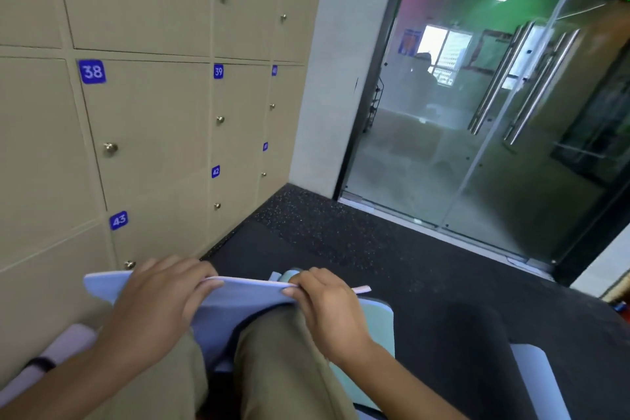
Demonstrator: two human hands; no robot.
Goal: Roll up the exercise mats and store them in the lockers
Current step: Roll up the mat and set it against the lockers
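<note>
The far edge of a lavender-blue mat is gripped by both hands: the left hand is curled over the edge near the mat's left corner, fingers on top, and the right hand pinches the same edge further right, thumb tip laid along the lip and fingers wrapped over it. The edge is lifted off the floor and held roughly level between the two hands; the rest of the mat drops toward the person and passes between the knees, which are covered by khaki trousers. A pale pink strip is seen just right of the right hand, at the mat's edge; whether it belongs to this mat cannot be told. Beneath and to the right of the right hand a mint-green mat lies flat, its far end curled up just beyond the right-hand fingers. A pale rolled mat is seen below the left forearm, beside the lockers, and a dark band is worn on the left wrist. A further pale blue mat lies on the floor well to the right. All of this rests on black speckled flooring. Beige lockers with closed doors, blue number plates 38, 39, 42 and 43, and round metal knobs stand beyond and left of the hands. Glass doors with steel handles are seen far ahead to the right.
</note>
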